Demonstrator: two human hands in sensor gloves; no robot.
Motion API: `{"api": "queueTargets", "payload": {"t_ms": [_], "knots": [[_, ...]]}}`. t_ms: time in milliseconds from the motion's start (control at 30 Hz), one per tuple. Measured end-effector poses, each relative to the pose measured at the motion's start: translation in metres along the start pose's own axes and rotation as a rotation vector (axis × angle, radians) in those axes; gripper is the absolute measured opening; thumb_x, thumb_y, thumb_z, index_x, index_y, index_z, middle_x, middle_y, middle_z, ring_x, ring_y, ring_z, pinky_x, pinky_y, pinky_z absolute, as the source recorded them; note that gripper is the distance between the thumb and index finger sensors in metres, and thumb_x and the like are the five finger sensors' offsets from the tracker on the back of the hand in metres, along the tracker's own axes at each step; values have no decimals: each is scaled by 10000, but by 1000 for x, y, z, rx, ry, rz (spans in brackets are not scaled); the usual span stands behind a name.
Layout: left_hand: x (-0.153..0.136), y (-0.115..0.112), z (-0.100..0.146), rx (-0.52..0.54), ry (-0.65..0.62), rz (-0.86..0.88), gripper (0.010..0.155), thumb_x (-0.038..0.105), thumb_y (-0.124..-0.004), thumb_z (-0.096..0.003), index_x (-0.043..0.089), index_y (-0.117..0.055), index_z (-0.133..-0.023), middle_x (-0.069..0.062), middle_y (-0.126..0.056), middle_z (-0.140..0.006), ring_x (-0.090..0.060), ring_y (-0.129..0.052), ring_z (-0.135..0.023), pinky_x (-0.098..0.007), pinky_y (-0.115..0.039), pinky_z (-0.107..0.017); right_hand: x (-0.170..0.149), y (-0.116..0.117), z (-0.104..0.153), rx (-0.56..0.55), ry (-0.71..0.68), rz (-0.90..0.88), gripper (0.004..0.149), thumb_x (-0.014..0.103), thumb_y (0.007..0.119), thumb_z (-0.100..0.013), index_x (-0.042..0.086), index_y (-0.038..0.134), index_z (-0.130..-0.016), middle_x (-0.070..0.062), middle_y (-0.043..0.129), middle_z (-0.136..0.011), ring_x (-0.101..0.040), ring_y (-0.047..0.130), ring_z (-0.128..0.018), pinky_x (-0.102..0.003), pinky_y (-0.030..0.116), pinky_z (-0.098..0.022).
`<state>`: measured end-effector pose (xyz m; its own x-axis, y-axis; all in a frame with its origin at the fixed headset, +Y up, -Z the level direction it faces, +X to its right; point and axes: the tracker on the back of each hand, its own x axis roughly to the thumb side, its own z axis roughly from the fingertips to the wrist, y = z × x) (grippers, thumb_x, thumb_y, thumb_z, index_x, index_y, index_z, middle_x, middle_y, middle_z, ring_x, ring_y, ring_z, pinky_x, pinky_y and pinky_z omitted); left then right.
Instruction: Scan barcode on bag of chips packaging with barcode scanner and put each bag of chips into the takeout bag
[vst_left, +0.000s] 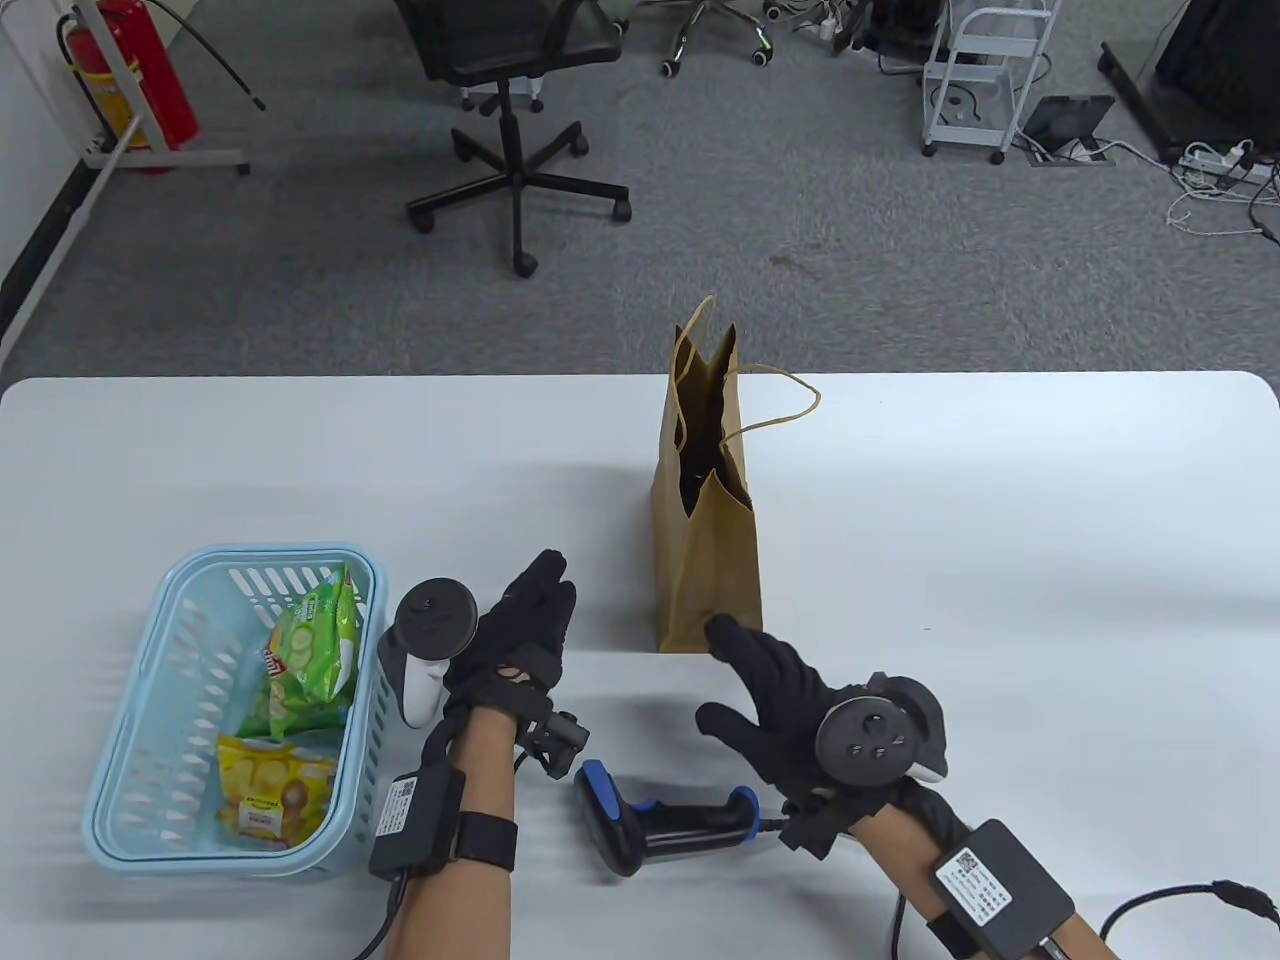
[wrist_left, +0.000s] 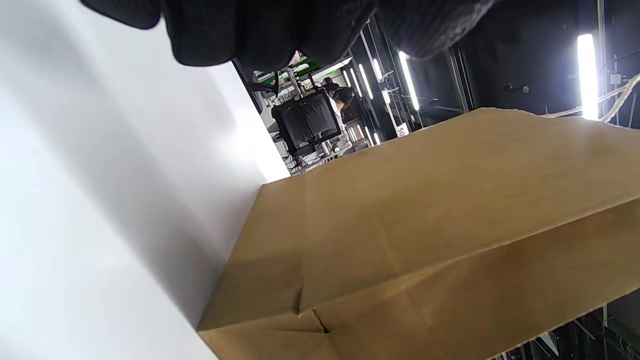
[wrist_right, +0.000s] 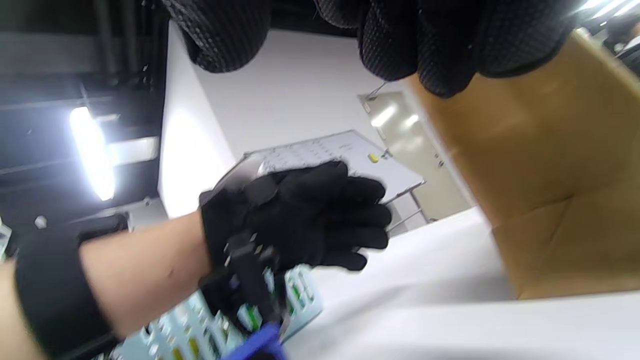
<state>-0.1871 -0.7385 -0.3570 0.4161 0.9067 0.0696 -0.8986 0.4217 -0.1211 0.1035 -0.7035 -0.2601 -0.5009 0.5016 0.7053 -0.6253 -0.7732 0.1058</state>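
Observation:
A brown paper takeout bag (vst_left: 705, 500) stands upright and open in the middle of the table; it also fills the left wrist view (wrist_left: 425, 235) and the right side of the right wrist view (wrist_right: 550, 175). A green chips bag (vst_left: 315, 650) and a yellow chips bag (vst_left: 272, 790) lie in the blue basket (vst_left: 130, 720). The black and blue barcode scanner (vst_left: 660, 815) lies on the table between my wrists. My left hand (vst_left: 525, 635) hovers left of the takeout bag with straight fingers, holding nothing. My right hand (vst_left: 765, 690) hovers by the bag's base, fingers spread, above the scanner's handle.
The white table (vst_left: 1000, 560) spreads wide to the right. Beyond its far edge stand an office chair (vst_left: 510, 100), a fire extinguisher (vst_left: 135, 70) and a white cart (vst_left: 985, 70) on grey carpet.

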Motion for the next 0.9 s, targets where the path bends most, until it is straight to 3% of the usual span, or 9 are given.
{"api": "queueTargets", "payload": {"t_ms": [200,367,667,900], "knots": [[-1,1,1,-4,0,-24,685,393,-629,-583,-2,-545,-1135,-323,-536,-1102,-633,-574,-945,-751,-487,-612,0,53,2,408,4,18,919,475,689,-566,-145,299,-1122,-385,633,-1011,-611,777,-847,-726,648,-600],[0,2,1,-9,-6,-38,688,395,-628,-583,-3,-540,-1137,-324,-529,-1105,-635,-566,-946,-752,-484,-612,-3,68,5,649,-8,65,1018,530,724,-522,-137,256,-1132,-399,554,-1051,-645,692,-891,-786,561,-629],[-4,1,1,-16,5,-51,689,393,-629,-582,-5,-539,-1137,-326,-527,-1105,-639,-556,-949,-755,-477,-613,8,90,10,755,-55,185,1024,520,771,-497,-101,273,-1141,-384,527,-1078,-652,619,-928,-797,519,-648],[-4,2,0,-22,4,-62,690,394,-629,-582,-2,-535,-1139,-323,-522,-1108,-641,-549,-951,-757,-473,-613,11,99,13,718,-84,286,922,454,795,-510,-55,350,-1137,-336,592,-1047,-607,639,-904,-761,555,-650]]}}
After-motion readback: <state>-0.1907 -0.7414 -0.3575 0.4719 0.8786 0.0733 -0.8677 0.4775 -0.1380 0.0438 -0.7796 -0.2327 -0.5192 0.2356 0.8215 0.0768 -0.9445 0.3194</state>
